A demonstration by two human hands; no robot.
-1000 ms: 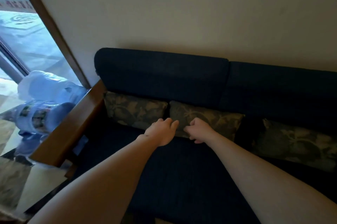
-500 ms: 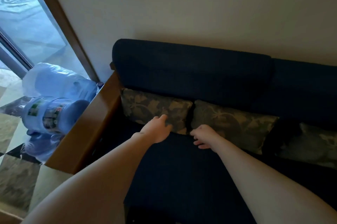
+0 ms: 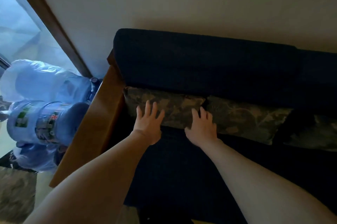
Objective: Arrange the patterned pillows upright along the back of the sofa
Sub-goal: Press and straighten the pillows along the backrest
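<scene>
The leftmost patterned pillow (image 3: 164,108) stands against the sofa back (image 3: 200,67), tucked beside the wooden armrest (image 3: 102,114). I have my left hand (image 3: 148,123) flat on its face, fingers (image 3: 151,108) spread apart, and my right hand (image 3: 201,127) at its right corner, fingers loosely splayed, gripping nothing. I judge this as the settling step. A second pillow (image 3: 244,119) touches it; a third pillow (image 3: 313,132) sits further right, so next I should press this one square, then shift right.
</scene>
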